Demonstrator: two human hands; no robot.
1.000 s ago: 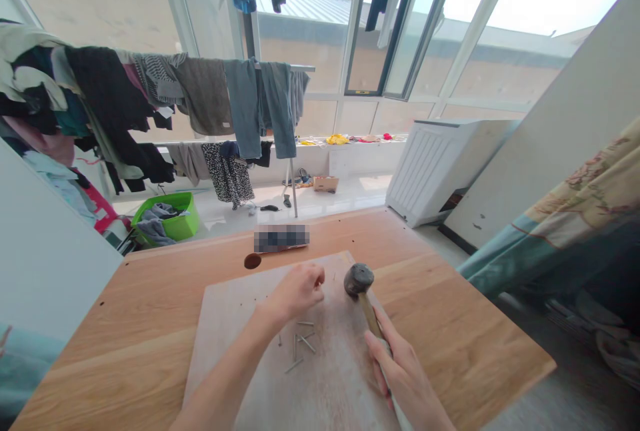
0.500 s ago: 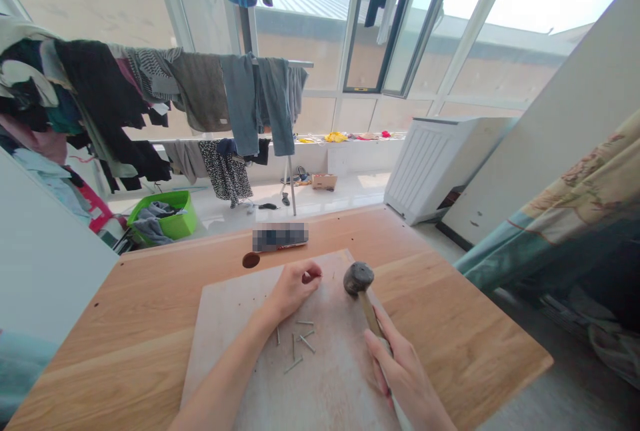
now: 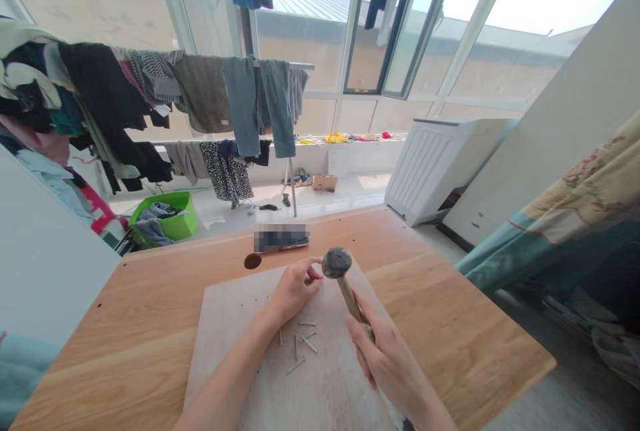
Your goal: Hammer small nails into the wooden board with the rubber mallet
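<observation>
A pale wooden board lies on the wooden table. My left hand rests on the board's far part with its fingers pinched together; a nail seen there earlier is hidden now behind the hammer head. My right hand is wrapped round the wooden handle of a hammer. The hammer's dark round head hangs just right of my left fingertips, a little above the board. Several loose nails lie on the board between my two hands.
A small dark round thing and a blurred flat object lie on the table beyond the board. Past the table stand a rack of hanging clothes, a green laundry basket and a white appliance. Patterned fabric hangs at the right.
My right hand has swung the hammer head up and to the left, so it now sits beside my left fingertips. My left hand has stayed in place, pinched.
</observation>
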